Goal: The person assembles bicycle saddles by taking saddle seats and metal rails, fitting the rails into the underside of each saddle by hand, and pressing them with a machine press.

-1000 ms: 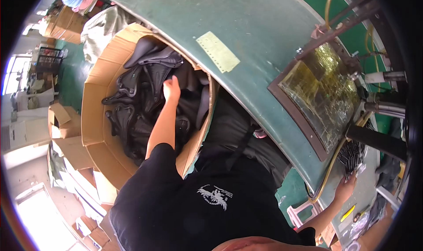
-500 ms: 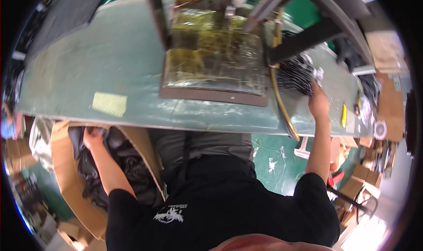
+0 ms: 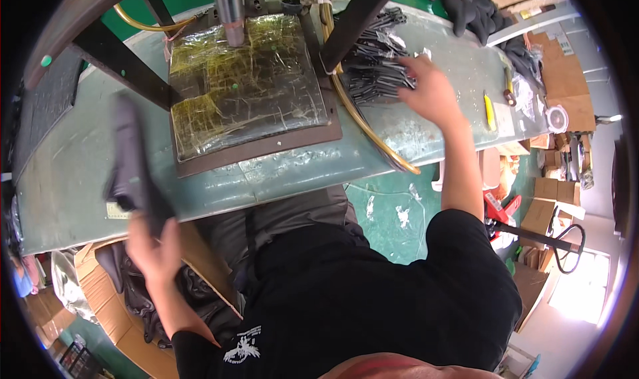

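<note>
My left hand (image 3: 154, 251) is closed on the lower end of a long black saddle-shaped piece (image 3: 136, 156), held up over the table's near left edge. Motion blurs this piece, and its far end narrows to a rounded tip. Below that hand, an open cardboard box (image 3: 110, 292) holds several glossy black pieces (image 3: 136, 296). My right hand (image 3: 429, 92) reaches across the table to a pile of thin black bent rods (image 3: 379, 72). Its thumb and fingers curl around the rod ends at the pile's right side; how many they grip is hidden.
A dark metal frame (image 3: 123, 66) stands over a tape-covered plate (image 3: 246, 99) on the green table (image 3: 219, 189). A yellow hose (image 3: 363, 129) hangs over the front edge. A yellow cutter (image 3: 490, 111) lies at right. More dark pieces (image 3: 469, 12) lie beyond the far right.
My left hand has come up out of the cardboard box with the black saddle-shaped piece. My right hand remains at the rods. The whole view has shifted and turned.
</note>
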The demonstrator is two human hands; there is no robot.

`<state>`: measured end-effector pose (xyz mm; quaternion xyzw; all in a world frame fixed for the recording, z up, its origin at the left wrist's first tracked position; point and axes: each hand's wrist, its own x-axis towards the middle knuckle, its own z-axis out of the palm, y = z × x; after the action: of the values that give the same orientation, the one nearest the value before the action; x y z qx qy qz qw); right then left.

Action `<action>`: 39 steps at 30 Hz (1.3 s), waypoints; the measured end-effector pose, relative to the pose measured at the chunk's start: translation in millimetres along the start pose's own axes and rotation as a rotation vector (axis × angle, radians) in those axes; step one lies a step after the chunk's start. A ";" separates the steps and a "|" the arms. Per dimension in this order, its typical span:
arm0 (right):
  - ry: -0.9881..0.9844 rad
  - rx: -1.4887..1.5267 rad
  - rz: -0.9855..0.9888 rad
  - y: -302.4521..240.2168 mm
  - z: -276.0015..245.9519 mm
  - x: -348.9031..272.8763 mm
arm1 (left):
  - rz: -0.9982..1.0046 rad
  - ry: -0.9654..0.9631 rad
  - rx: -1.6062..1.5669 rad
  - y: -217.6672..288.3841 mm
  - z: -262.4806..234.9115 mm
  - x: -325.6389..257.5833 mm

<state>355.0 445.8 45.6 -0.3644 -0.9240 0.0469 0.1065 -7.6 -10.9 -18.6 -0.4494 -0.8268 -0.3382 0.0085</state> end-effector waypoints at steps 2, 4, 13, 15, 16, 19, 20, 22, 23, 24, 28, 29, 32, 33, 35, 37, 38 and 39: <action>0.148 0.176 0.096 -7.3 -19.0 -16.6 | 0.326 -0.097 0.209 49.9 30.3 16.3; 0.188 0.481 0.138 -3.7 -17.7 -42.9 | 0.396 -0.182 0.195 77.2 57.1 21.1; -0.037 1.184 0.164 -83.1 34.9 -108.3 | 0.114 -0.083 0.120 45.0 48.7 100.7; -0.076 1.111 0.141 -121.0 38.7 -95.6 | -0.086 -0.349 -0.006 37.0 41.1 90.8; -0.039 1.051 -0.065 -134.1 45.3 -88.7 | -0.072 -0.343 -0.025 44.3 39.0 84.8; -0.058 0.964 -0.314 -157.7 51.9 -85.9 | -0.253 -0.380 -0.310 57.8 49.0 52.8; -0.077 0.956 -0.395 -162.3 55.1 -85.5 | -0.429 -0.373 -0.545 61.1 52.0 40.0; -0.111 0.932 -0.451 -163.9 56.7 -81.1 | -0.561 -0.465 -0.650 74.8 55.3 24.3; -0.117 0.912 -0.529 -166.4 58.2 -79.5 | -0.407 -0.379 -0.735 73.6 60.9 12.9; -0.157 0.915 -0.519 -167.4 57.4 -80.9 | -0.255 -0.287 -0.812 74.6 66.0 -0.4; -0.204 0.814 -0.591 -165.5 57.5 -88.2 | -0.224 -0.259 -0.983 87.1 75.6 -24.4; -0.228 0.793 -0.620 -164.9 58.2 -91.1 | -0.281 -0.342 -0.987 86.9 71.7 -30.1; -0.274 0.768 -0.728 -162.4 57.9 -93.5 | -0.312 -0.533 -0.964 83.4 63.6 -33.1; -0.287 0.759 -0.811 -161.9 56.8 -93.3 | -0.317 -0.531 -0.960 81.1 61.3 -31.5; -0.266 0.737 -0.869 -168.8 52.4 -92.6 | -0.322 -0.786 -1.259 71.9 61.9 -24.6; -0.257 0.709 -0.919 -180.8 51.9 -91.5 | -0.353 -0.881 -1.175 69.1 63.9 -22.7; -0.228 0.678 -0.961 -185.8 50.4 -92.4 | -0.364 -0.965 -1.064 72.9 63.0 -22.2; -0.200 0.647 -1.002 -190.0 50.1 -93.0 | -0.371 -0.945 -1.079 75.5 65.2 -26.5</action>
<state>283.6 243.1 12.9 0.1724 -0.9275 0.3035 0.1335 83.6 34.3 -35.7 -0.3418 -0.5237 -0.4639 -0.6274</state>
